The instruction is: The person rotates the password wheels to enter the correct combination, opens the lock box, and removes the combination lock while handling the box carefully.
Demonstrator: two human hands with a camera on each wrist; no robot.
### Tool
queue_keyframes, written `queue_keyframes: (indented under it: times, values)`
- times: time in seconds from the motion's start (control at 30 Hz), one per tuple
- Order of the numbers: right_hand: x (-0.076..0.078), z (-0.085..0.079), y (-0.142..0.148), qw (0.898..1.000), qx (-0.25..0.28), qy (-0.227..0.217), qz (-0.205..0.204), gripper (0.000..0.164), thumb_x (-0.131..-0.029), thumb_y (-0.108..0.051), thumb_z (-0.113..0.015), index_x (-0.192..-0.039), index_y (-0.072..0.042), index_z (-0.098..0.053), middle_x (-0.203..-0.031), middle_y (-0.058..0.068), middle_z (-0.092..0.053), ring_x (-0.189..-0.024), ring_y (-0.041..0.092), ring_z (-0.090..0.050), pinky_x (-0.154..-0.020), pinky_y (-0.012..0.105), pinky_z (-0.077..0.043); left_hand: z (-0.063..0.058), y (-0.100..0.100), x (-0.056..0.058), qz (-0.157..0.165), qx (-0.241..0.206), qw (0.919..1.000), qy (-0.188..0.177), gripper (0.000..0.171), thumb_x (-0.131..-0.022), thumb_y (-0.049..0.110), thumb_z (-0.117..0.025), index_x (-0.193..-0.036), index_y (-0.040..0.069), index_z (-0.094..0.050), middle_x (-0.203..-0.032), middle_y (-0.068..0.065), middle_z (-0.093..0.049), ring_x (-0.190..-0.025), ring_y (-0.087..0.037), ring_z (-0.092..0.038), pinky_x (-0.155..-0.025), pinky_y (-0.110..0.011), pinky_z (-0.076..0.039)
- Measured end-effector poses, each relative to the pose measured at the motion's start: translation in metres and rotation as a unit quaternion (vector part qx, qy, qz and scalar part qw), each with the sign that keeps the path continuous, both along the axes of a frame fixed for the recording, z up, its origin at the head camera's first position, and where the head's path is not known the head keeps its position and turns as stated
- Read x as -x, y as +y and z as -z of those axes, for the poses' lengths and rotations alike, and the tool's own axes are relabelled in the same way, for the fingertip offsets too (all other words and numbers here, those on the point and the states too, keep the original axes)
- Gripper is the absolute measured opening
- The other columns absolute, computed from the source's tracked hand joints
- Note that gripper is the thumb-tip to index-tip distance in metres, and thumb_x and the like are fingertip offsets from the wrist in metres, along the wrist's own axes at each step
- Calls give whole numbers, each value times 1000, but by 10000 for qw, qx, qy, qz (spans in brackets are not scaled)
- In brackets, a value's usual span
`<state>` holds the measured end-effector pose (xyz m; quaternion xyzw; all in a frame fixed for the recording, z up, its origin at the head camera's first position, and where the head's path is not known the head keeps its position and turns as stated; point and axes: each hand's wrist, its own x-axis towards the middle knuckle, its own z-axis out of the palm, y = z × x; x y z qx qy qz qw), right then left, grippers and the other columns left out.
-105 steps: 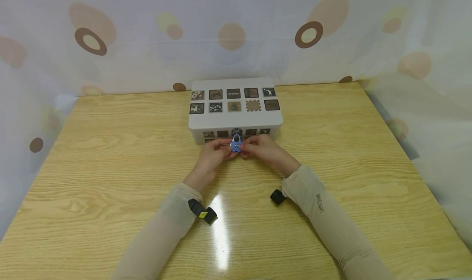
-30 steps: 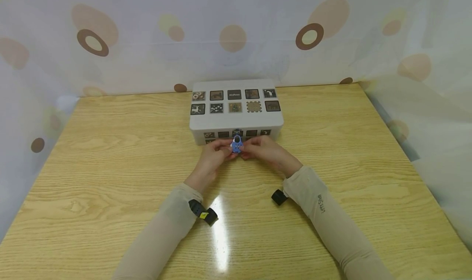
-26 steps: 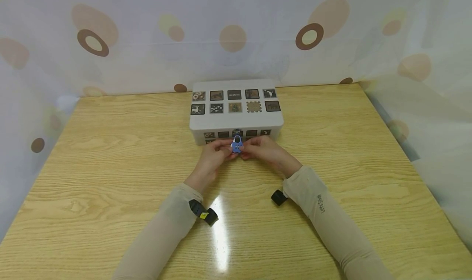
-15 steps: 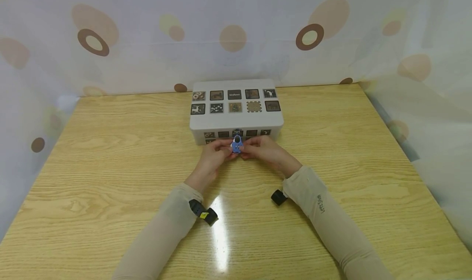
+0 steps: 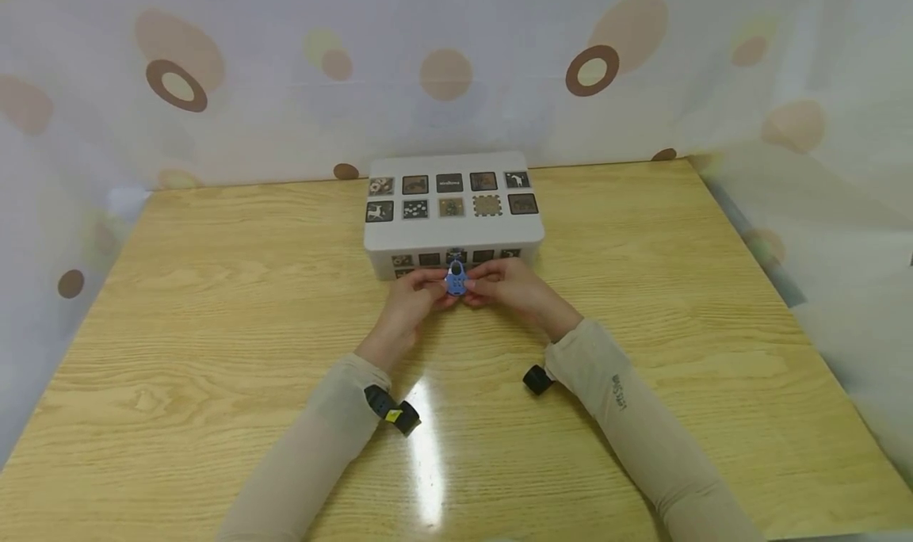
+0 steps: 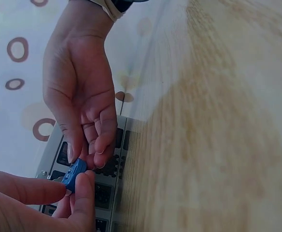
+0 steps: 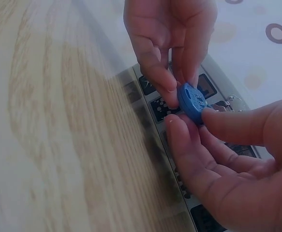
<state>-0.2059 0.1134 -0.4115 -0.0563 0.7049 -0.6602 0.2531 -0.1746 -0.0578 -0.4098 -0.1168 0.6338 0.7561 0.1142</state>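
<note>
A small blue combination padlock is at the front of a white box with printed picture squares. Its shackle is up by the box's metal latch; whether it is locked cannot be made out. My left hand pinches the padlock's left side between thumb and fingers. From the other side, my right hand pinches it with thumb and index finger. In the right wrist view the right thumb presses against the padlock's edge. The fingers hide part of the box's front.
The box stands at the back of a wooden table, near a white curtain with brown and yellow circles. A black wrist strap is on the left sleeve. Another black device hangs by the right cuff.
The head view has shifted very slightly. Both hands stay at the padlock, and a little more of its face shows beside the right thumb. The box has not moved.
</note>
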Motion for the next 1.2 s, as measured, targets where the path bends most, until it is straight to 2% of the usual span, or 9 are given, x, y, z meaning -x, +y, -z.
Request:
queue_keyframes:
  times: [0.57,0.9,1.2]
  values:
    - [-2,2,-8,9986,-261,79,446,22,-92,8,-57,-111,20,-57,-95,24,-68,-72,13,-68,-77,28,-60,4,-1,3,-46,169,9998,-38,23,-94,-8,-52,-116,-16,-55,-91,-12,-58,-67,-10,-61,-73,-22,-60]
    - [-4,-2,-8,9982,-279,86,518,25,-93,6,-56,-113,21,-55,-101,29,-66,-74,15,-68,-78,29,-60,3,-1,3,-76,245,9994,-212,24,-95,-6,-52,-117,-16,-54,-92,-13,-58,-67,-10,-62,-72,-21,-59]
    - [-6,-3,-7,9980,-299,131,542,25,-94,6,-54,-114,22,-54,-100,30,-66,-72,13,-67,-78,29,-60,2,0,3,1,246,9996,-106,24,-94,-6,-53,-117,-15,-55,-94,-16,-62,-68,-10,-62,-74,-22,-60]
